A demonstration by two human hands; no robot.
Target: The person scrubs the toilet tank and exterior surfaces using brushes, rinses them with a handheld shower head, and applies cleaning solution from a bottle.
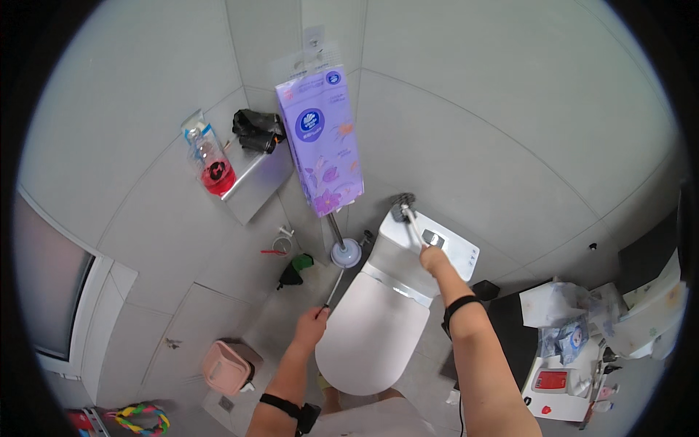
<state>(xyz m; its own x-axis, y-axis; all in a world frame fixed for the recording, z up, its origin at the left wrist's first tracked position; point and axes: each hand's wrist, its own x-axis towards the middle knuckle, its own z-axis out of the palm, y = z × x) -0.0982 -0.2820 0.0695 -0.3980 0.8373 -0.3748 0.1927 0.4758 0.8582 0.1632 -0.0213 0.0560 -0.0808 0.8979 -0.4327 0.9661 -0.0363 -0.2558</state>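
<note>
My right hand (pixel 433 259) grips the white handle of a toilet brush (pixel 405 212), whose dark grey head is above the back edge of the cistern lid (pixel 460 248). Left of the toilet, my left hand (pixel 312 326) is closed around the dark end of a thin light rod (pixel 334 292); its far end lies near the white round base of a plunger-like tool (pixel 346 253), and I cannot tell what it is. Between my arms is the closed white toilet lid (pixel 373 333). A purple tissue pack (pixel 322 142) hangs on the wall above the metal rod of that tool.
A metal wall box (pixel 256 183) holds a bottle of red liquid (pixel 218 175) and black bags (pixel 258 130). A pink bin (pixel 226 367) stands at lower left. A dark counter (pixel 513 333) with plastic packs is at right. A green and black cloth (pixel 296 270) is near the wall.
</note>
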